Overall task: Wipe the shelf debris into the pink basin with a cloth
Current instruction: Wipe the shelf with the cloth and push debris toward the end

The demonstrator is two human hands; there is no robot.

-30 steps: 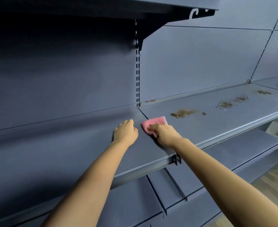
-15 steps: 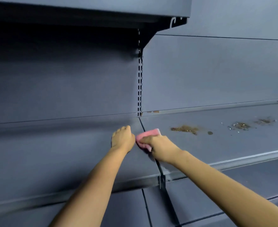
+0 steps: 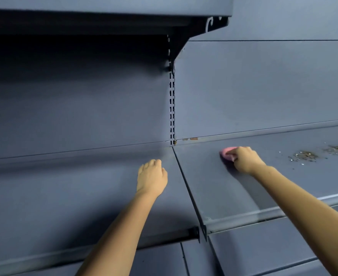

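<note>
My right hand (image 3: 244, 159) grips a pink cloth (image 3: 226, 153) and presses it on the grey metal shelf (image 3: 214, 186), right of the seam between two shelf boards. Only the cloth's left part shows past my fingers. To the right lie patches of brown debris (image 3: 305, 155) with small pale bits, and more debris (image 3: 337, 148) sits further right. My left hand (image 3: 151, 177) rests on the left shelf board with its fingers curled under, holding nothing. No pink basin is in view.
A slotted upright (image 3: 172, 108) runs up the back panel above the seam. An upper shelf (image 3: 108, 8) on a bracket (image 3: 181, 44) overhangs the left side. Lower shelves (image 3: 263, 246) jut out below the front lip.
My right hand has slid the cloth to the right, away from the seam and over the nearest brown patch. My left hand has stayed near the seam. The view has shifted left and closer.
</note>
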